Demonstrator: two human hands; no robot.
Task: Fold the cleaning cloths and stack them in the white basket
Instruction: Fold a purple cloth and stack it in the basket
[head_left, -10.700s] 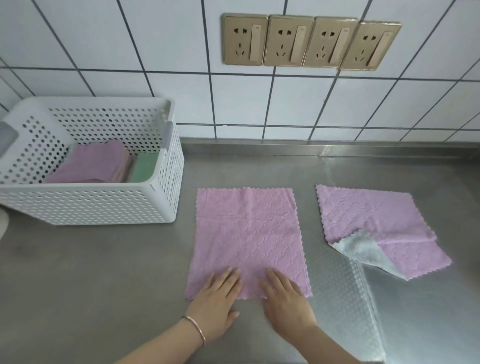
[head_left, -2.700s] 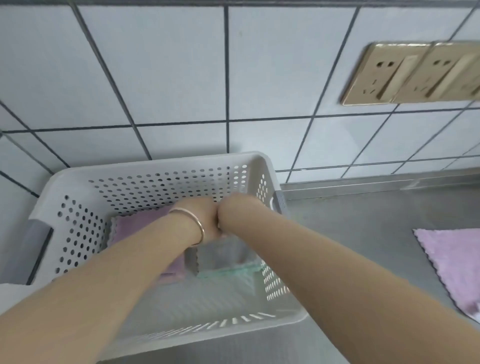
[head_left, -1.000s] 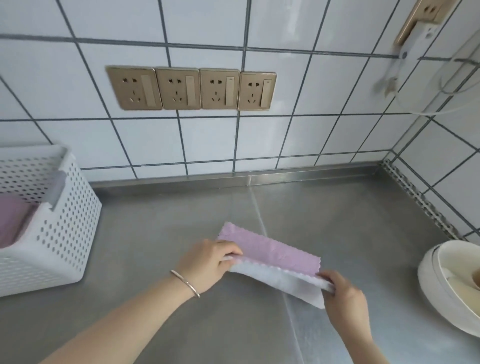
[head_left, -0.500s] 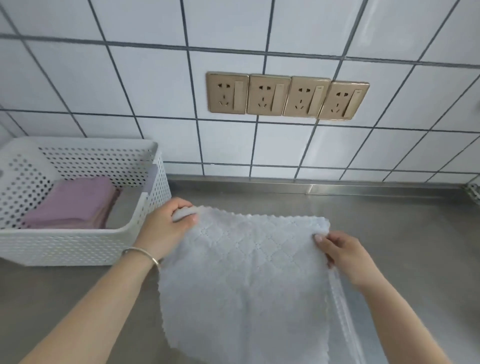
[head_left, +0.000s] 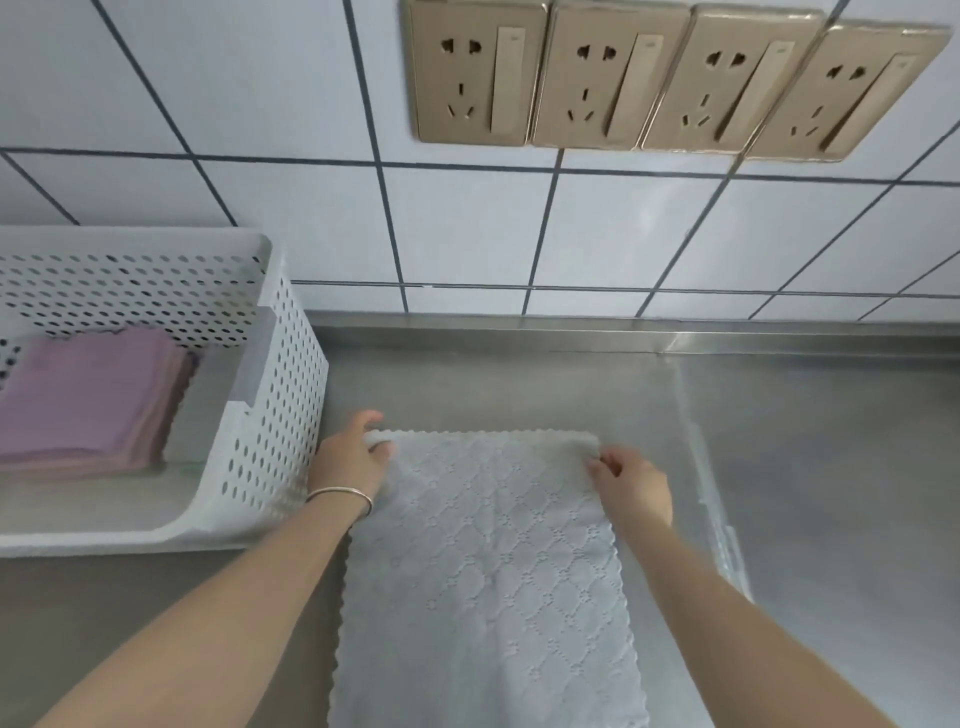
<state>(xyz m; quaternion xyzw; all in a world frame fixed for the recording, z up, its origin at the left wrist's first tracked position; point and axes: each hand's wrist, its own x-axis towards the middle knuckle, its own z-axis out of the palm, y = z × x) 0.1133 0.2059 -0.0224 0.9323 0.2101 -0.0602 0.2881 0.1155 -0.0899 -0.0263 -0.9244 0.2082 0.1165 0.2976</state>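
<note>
My left hand (head_left: 349, 462) and right hand (head_left: 631, 486) each pinch a far corner of the soft, light, floppy grey cloth (head_left: 488, 582) lying mid-frame on the counter (head_left: 831, 467), right of the white basket (head_left: 270, 415).

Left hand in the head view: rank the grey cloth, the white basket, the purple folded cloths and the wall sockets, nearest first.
1. grey cloth, its far left corner pinched in the left hand
2. white basket, just left
3. purple cloths, inside it
4. sockets, up the wall
</note>
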